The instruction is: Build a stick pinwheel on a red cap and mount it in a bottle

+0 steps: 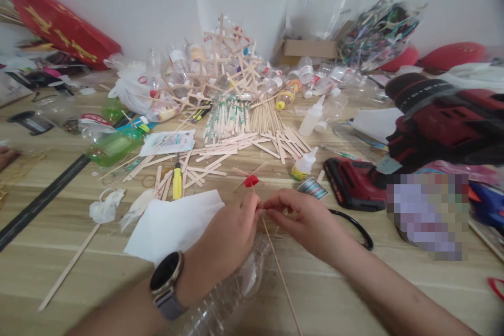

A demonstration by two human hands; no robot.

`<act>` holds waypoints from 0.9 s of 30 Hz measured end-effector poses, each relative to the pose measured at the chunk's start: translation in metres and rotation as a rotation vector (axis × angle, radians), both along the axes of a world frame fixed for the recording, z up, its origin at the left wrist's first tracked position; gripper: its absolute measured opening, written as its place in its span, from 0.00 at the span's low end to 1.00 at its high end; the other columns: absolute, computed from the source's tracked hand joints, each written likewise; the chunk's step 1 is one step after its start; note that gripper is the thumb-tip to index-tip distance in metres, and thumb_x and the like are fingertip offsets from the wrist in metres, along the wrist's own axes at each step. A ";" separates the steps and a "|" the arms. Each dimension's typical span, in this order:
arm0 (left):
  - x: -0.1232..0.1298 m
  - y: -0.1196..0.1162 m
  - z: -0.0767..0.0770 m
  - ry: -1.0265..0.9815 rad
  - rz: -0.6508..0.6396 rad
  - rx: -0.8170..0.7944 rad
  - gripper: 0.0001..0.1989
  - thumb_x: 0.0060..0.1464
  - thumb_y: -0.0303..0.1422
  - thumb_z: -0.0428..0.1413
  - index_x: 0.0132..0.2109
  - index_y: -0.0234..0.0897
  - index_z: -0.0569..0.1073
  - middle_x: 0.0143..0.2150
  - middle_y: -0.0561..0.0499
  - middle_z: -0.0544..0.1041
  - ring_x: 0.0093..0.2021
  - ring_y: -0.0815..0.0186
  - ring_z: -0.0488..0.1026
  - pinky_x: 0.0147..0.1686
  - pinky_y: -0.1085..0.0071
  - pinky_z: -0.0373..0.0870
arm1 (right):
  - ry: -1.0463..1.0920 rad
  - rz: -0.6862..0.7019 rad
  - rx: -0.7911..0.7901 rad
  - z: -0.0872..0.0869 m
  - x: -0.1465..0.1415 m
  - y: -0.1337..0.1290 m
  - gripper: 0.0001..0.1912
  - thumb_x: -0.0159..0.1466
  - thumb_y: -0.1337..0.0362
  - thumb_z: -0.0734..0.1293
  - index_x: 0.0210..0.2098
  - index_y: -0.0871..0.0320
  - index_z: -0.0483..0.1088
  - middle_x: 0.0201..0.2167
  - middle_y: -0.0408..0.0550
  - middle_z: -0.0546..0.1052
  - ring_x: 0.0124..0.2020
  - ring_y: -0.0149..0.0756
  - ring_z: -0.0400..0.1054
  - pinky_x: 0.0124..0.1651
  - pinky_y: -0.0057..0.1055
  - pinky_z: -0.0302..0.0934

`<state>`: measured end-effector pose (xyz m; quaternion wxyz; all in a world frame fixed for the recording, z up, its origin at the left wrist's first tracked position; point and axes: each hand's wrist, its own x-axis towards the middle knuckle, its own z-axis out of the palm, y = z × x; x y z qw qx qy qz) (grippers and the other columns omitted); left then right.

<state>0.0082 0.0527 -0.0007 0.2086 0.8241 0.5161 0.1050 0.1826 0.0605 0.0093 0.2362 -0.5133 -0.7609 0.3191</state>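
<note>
My left hand (230,228), with a watch on its wrist, is closed in a pinch around a thin bamboo skewer (279,265). The thumb and forefinger of my right hand (301,215) pinch at the same spot, fingertips touching those of the left. Just beyond the fingers sits a red bottle cap (251,181) at the skewer's upper end, with thin sticks poking out around it. The skewer's lower end runs down toward me. A clear plastic bottle (220,304) lies beneath my left forearm, partly hidden. White paper (177,226) is beside my left hand.
A red and black cordless drill (437,126) stands at right. Glue bottles (304,164), a yellow screwdriver (177,181) and craft sticks (212,160) lie ahead. Plastic bottles (179,65) are piled behind. A green bottle (116,146) lies left; another person's hand (8,157) shows at the left edge.
</note>
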 end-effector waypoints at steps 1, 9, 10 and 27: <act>0.000 0.000 0.000 0.002 0.000 0.003 0.08 0.64 0.29 0.40 0.41 0.39 0.63 0.32 0.48 0.76 0.31 0.61 0.74 0.26 0.69 0.60 | 0.004 0.004 0.003 0.001 0.000 0.000 0.09 0.60 0.71 0.62 0.33 0.57 0.75 0.29 0.45 0.79 0.30 0.35 0.71 0.32 0.28 0.61; 0.002 0.000 0.002 0.029 0.006 0.005 0.08 0.64 0.29 0.41 0.41 0.37 0.65 0.32 0.45 0.76 0.31 0.57 0.75 0.26 0.68 0.59 | -0.008 0.014 -0.018 0.002 -0.002 0.001 0.09 0.61 0.69 0.62 0.28 0.58 0.72 0.24 0.43 0.76 0.27 0.34 0.68 0.29 0.27 0.57; 0.002 0.001 0.001 0.031 0.003 0.008 0.08 0.64 0.29 0.41 0.41 0.37 0.65 0.32 0.45 0.76 0.30 0.57 0.75 0.26 0.67 0.58 | -0.011 0.012 -0.025 0.002 -0.002 0.001 0.09 0.61 0.69 0.62 0.27 0.58 0.71 0.24 0.43 0.75 0.26 0.33 0.67 0.28 0.27 0.56; 0.002 0.000 0.003 0.085 -0.032 -0.004 0.09 0.66 0.29 0.39 0.41 0.37 0.63 0.33 0.46 0.76 0.30 0.60 0.74 0.26 0.68 0.57 | 0.026 0.025 -0.174 -0.007 -0.002 0.004 0.13 0.64 0.64 0.58 0.26 0.58 0.69 0.21 0.41 0.68 0.25 0.33 0.60 0.27 0.28 0.53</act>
